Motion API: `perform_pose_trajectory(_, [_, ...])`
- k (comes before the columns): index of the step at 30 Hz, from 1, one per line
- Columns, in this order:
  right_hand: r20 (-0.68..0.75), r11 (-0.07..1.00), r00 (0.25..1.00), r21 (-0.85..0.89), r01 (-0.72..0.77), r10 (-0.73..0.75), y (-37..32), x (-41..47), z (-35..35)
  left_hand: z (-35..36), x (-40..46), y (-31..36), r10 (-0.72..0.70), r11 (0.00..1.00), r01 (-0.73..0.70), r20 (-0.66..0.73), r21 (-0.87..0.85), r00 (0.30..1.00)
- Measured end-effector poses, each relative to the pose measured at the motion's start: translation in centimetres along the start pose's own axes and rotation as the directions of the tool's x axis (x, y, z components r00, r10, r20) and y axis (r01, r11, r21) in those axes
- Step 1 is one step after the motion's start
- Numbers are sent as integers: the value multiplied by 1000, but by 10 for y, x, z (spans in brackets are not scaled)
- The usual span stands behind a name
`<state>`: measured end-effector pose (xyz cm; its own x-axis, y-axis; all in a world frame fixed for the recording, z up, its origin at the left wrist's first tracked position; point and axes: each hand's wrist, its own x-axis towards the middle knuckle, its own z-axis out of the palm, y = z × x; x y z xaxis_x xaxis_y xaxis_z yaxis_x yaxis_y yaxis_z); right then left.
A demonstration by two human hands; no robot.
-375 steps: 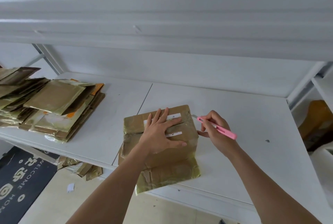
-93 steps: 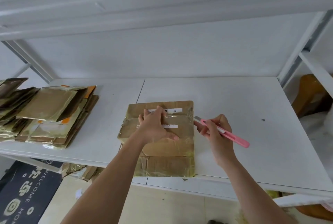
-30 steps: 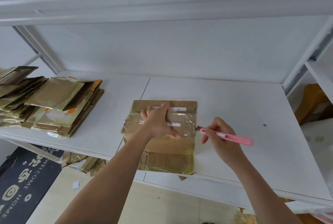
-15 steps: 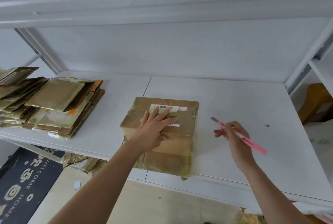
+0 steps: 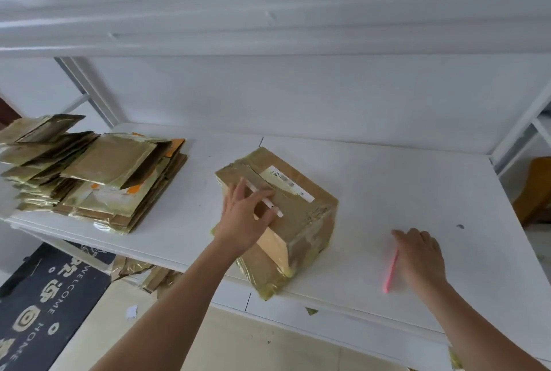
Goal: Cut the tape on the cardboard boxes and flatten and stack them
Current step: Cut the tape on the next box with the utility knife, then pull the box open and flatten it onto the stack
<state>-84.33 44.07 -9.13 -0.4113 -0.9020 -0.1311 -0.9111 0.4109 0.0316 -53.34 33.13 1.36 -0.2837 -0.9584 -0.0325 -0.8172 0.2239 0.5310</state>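
1. The white worktop point(image 5: 372, 180) is a shelf board with a seam running front to back just left of the middle.
2. On its left part lies a stack of flattened boxes point(image 5: 98, 174) (glossy with tape).
3. Near the front edge sits a taped cardboard box point(image 5: 301, 215), turned askew.
4. To the right lies a pink cutter point(image 5: 391, 269), the right hand point(image 5: 419, 254) resting partly over it.
5. A small dark speck point(image 5: 460, 226) marks the board further right.

Bare white shelf point(image 5: 387, 180) is left open between the taped box point(image 5: 301, 215) and the right upright point(image 5: 518, 129); leftward passage gets blocked by the flattened stack point(image 5: 98, 174), overhead by the upper shelf point(image 5: 268, 27).
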Motion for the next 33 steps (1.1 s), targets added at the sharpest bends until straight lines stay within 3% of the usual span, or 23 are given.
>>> perform_pose_trajectory(2, [-154,945,988,328,21,31,-23,6,-19,-1,0,-3,-205,979,205,0,8,979])
perform_pose_trajectory(4, [-321,738,947,633,232,-22,-57,15,-47,-4,2,-3,-365,905,372,72,-204,928])
perform_pose_trajectory(6, [-337,530,933,771,353,-131,-95,17,-80,-6,5,-2,-374,827,402,150,-393,915])
perform_pose_trajectory(7, [-299,487,932,795,361,-202,-113,14,-92,-10,6,-3,-368,806,402,164,-434,915])
perform_pose_trajectory(11, [-262,486,888,760,432,-378,-171,-13,-92,-32,14,-27,-412,766,415,120,-491,903])
perform_pose_trajectory(15, [-225,555,907,730,398,-355,-184,-11,-91,-39,5,-47,-374,593,470,293,-654,880])
perform_pose_trajectory(17, [-179,586,914,719,374,-363,-186,-5,-97,-35,5,-52,-385,589,452,260,-670,886])
perform_pose_trajectory(21, [-98,776,914,497,388,-394,-207,-7,-105,-26,6,-56,-419,600,412,169,-686,892])
perform_pose_trajectory(25, [-56,859,926,355,368,-373,-223,-9,-107,-22,4,-58,-434,610,387,117,-691,893])
perform_pose_trajectory(28, [-11,879,940,353,321,-340,-226,-7,-109,-20,4,-58,-433,627,376,96,-682,896])
perform_pose_trajectory(33, [-70,820,934,459,342,-351,-220,-8,-116,-20,4,-57,-443,633,390,100,-668,891])
